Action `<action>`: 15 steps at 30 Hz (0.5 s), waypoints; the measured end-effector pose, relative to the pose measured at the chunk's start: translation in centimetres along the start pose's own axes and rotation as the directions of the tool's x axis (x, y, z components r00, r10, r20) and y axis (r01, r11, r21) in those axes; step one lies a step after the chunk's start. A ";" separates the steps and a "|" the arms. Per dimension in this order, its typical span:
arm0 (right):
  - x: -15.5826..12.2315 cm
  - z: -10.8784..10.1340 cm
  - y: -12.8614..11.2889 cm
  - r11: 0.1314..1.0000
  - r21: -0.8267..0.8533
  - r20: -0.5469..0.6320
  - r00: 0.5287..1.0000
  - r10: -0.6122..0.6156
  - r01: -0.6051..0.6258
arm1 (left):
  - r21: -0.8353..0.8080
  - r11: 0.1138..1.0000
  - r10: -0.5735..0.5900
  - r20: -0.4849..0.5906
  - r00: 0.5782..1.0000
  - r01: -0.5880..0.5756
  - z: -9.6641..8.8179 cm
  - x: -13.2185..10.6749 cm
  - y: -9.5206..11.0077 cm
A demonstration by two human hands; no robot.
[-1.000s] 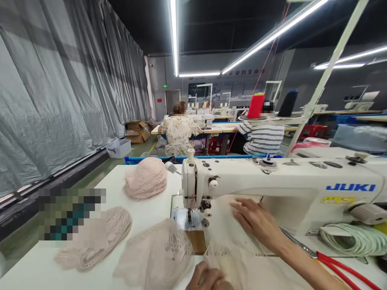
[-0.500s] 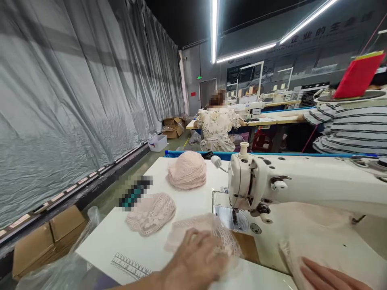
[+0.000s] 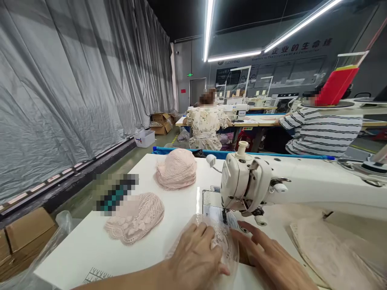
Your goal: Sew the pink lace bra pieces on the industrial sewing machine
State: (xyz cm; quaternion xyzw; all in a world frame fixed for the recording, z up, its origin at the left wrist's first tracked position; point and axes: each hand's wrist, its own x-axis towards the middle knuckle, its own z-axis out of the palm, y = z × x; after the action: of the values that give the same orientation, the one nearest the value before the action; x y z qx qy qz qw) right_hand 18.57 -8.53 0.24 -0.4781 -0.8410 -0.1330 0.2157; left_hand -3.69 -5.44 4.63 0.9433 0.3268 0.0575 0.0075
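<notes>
A sheer pale-pink lace piece lies on the sewing machine's bed, its far edge near the presser foot. My left hand rests on it from the left, fingers curled into the fabric. From the right, my right hand reaches in with fingers stretched out, their tips at the lace's right edge near the needle plate. The white sewing machine stands just beyond both hands. More pale-pink fabric is spread on the right, under the machine's arm.
On the white table lie a flat lace cup and a rounded stack of pink lace cups. Cardboard boxes and plastic stand at left. Ahead, two people sit at other tables, one in a striped shirt.
My right hand has moved left from the fabric at right to the lace by the needle. My left hand remains on the lace, its fingers more curled. The view has shifted right.
</notes>
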 end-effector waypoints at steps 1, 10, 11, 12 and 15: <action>0.7 0.4 -0.2 1.000 0.013 -0.007 1.000 -0.002 0.002 | -0.011 1.000 0.008 -0.042 0.999 -0.009 0.1 0.5 -0.4; 1.6 0.6 -0.3 0.712 0.626 0.192 0.947 0.256 -0.319 | -0.250 0.965 -0.076 0.003 0.997 0.074 0.7 5.3 -3.2; 1.9 0.3 -0.5 0.662 0.646 0.247 0.925 0.289 -0.379 | -0.261 0.963 -0.075 0.011 0.997 0.075 0.5 5.2 -3.3; 2.1 0.1 -0.8 0.622 0.656 0.290 0.903 0.316 -0.428 | -0.274 0.959 -0.075 0.015 0.997 0.076 0.3 5.1 -3.3; 2.6 0.2 -1.8 0.531 0.672 0.331 0.850 0.409 -0.517 | -0.362 0.928 -0.079 0.042 0.996 0.089 -0.6 4.7 -3.3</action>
State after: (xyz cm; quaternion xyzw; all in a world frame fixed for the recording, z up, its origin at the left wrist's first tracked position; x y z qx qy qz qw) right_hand 15.81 -7.39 1.30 -0.5617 -0.6750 0.3137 0.3613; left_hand -2.12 0.09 5.50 0.9115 0.3504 0.1040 0.1885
